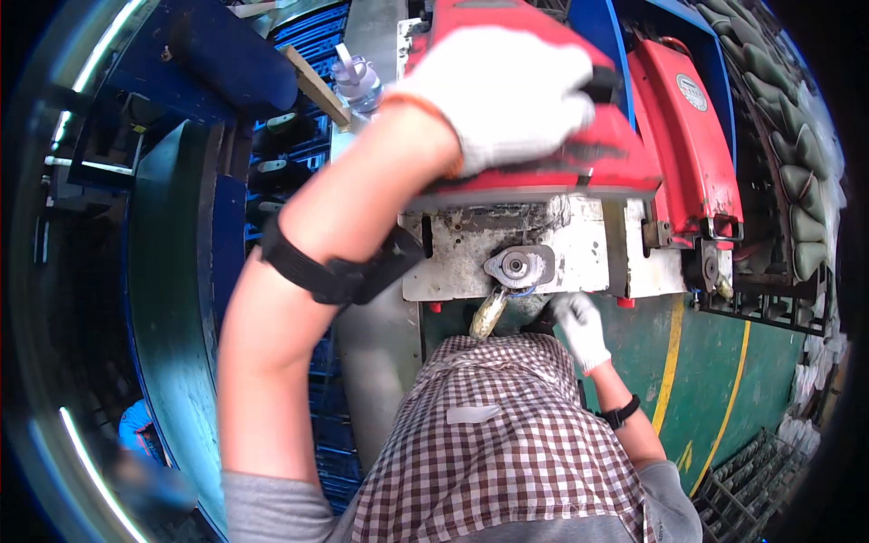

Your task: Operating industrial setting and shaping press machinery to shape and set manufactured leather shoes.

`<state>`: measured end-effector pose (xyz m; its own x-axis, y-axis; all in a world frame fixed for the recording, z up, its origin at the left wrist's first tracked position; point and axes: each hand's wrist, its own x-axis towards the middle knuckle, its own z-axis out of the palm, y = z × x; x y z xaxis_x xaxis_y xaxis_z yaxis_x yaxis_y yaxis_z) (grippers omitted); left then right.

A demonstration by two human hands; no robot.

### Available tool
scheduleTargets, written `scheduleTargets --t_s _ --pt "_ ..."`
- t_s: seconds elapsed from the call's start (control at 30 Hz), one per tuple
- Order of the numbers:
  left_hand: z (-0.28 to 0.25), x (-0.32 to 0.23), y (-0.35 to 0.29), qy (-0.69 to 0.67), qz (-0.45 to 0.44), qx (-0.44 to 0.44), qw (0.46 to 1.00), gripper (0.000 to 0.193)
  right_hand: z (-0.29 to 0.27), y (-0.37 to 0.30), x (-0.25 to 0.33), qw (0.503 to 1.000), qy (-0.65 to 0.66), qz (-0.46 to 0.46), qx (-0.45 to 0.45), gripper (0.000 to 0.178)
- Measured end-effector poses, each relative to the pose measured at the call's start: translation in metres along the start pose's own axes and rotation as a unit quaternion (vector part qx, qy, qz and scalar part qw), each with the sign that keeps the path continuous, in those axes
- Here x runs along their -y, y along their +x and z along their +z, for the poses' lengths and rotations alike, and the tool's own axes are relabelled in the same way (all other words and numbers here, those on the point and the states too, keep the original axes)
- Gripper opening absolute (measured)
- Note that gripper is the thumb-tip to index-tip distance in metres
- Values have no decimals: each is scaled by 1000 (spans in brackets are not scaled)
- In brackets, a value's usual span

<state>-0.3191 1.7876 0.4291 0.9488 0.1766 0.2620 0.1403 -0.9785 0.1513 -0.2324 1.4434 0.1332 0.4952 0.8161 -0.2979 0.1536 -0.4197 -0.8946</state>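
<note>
My left hand (pixel 507 95), in a white glove with an orange cuff, lies across the red machine cover (pixel 625 154). Its fingers are bent around the black handle (pixel 602 86) on the cover's right side. Both hand and cover are somewhat blurred. Under the cover's lower edge, a round metal fixture (pixel 516 264) sits on the worn white machine plate (pixel 453 253). A wrapped yellowish handle (pixel 489 312) sticks out from it toward me. My right hand (pixel 581 328), also gloved, is closed below the plate's front edge, beside a dark object (pixel 543 321); what it holds is unclear.
A second red machine (pixel 688 127) in a blue frame stands to the right. Beyond it, a rack holds several grey-green curved pieces (pixel 797 172). A clear bottle (pixel 358 81) stands at upper left near blue slatted racks (pixel 326 389). Yellow lines (pixel 670 362) mark the green floor.
</note>
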Motion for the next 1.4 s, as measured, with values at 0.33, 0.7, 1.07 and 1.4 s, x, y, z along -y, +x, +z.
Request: scheduleTargets --t_s 0.33,0.7,1.07,1.4 --pt "132 -38 -51 -143 -134 219 956 39 56 47 42 772 376 187 478 72" --pt "170 -45 -66 -99 -128 128 978 33 63 45 27 641 548 334 421 31" --pt "156 -65 -54 -42 -174 167 969 44 -150 33 17 941 285 127 128 49" --pt "212 -75 -42 -522 -360 -254 730 15 -345 14 -32 885 -335 164 -278 43"
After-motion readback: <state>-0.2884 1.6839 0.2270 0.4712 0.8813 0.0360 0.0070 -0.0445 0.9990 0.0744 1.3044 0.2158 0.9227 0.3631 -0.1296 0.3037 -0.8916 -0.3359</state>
